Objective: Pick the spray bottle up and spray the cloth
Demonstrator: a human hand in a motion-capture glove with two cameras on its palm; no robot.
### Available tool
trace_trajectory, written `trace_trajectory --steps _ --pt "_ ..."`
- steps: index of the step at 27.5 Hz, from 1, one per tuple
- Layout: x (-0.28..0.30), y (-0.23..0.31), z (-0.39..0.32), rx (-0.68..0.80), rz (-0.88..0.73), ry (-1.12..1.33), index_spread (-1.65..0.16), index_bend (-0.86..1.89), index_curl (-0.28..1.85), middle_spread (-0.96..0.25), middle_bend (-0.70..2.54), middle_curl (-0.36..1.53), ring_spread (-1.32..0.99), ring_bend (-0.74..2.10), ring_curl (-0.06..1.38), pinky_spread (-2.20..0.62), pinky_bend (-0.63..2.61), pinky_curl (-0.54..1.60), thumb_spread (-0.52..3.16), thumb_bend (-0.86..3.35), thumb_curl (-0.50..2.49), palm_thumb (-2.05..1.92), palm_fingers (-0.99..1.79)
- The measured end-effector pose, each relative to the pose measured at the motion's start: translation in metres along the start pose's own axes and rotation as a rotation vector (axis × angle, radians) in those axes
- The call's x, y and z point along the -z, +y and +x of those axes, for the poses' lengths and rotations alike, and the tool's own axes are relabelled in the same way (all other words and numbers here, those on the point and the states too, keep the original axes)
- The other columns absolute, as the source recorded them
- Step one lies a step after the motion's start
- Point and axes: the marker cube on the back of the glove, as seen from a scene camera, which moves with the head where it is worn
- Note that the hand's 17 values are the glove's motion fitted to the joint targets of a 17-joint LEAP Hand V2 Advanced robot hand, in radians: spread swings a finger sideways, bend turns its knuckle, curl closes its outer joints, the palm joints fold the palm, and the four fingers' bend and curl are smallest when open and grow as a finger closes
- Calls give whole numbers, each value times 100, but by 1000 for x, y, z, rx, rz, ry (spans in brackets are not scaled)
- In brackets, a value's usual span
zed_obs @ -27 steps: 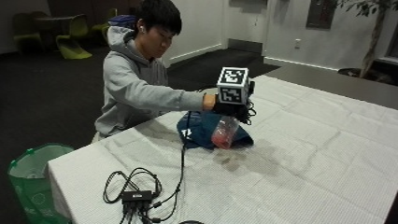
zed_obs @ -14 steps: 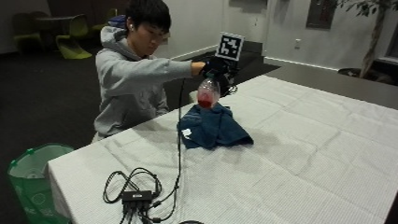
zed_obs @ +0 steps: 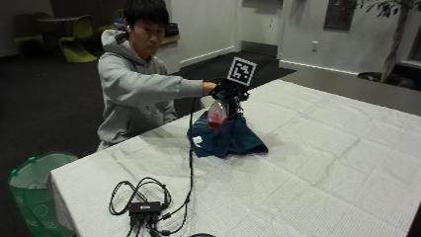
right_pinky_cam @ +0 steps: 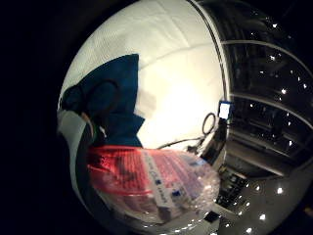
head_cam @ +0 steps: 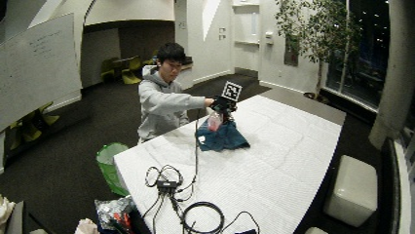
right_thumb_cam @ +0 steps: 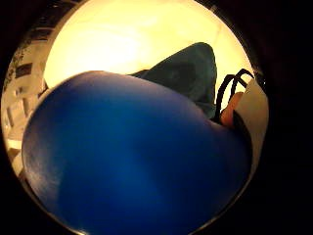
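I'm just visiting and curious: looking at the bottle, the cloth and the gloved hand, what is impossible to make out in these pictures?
- The spray bottle: nozzle and trigger hidden under the gloved right hand in the outside view; where it aims is unclear.
- Its label print: too blurred to read in the little finger side palm view.
- Any spray or wet patch on the blue cloth: too small to see.
- Thumb side palm view: a blue rounded shape covers most of it.
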Motion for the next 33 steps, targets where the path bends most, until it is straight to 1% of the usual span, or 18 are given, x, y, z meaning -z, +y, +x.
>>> trace_trajectory --steps 4,10,14,16,19,20,23,26,30,31,33 --pt "14 -1 -4 -36 19 -32 -21 47 54 -12 60 49 -19 58 45 -29 31 38 -6 -3 68 102 138" --pt "46 8 -10 16 63 -116 -21 47 54 -12 60 49 -19 58 45 -29 31 38 -6 -3 68 102 138" --pt "48 9 -11 55 78 -83 -21 47 54 -12 60 49 -19 57 45 -29 31 38 -6 -3 69 101 138" --pt "41 5 -9 23 70 -67 -21 47 54 -12 60 49 -19 57 45 -29 31 38 -6 -3 69 101 138" --pt "27 -5 -13 -97 49 -73 -21 47 54 -12 60 49 -19 58 45 -29 30 38 -6 -3 69 101 138" --pt "22 -8 -16 -99 44 -70 -21 47 54 -12 60 49 -19 58 45 -29 30 38 -6 -3 69 101 138" --pt "8 -12 -26 -49 40 -57 -21 47 54 -12 60 49 -19 58 45 -29 30 38 -6 -3 69 101 138" --pt "5 -17 -40 -65 56 -101 -21 47 54 -12 60 49 -19 57 45 -29 30 38 -6 -3 69 101 138" --pt "8 -14 -51 64 103 -128 -21 47 54 -12 60 49 -19 57 45 -29 30 38 -6 -3 70 101 138" --pt "10 -14 -53 77 121 -136 -21 47 54 -12 60 49 -19 57 45 -29 30 38 -6 -3 70 101 138" --pt "17 -14 -62 60 158 -184 -21 47 54 -12 60 49 -19 57 45 -29 30 38 -6 -3 70 101 138"
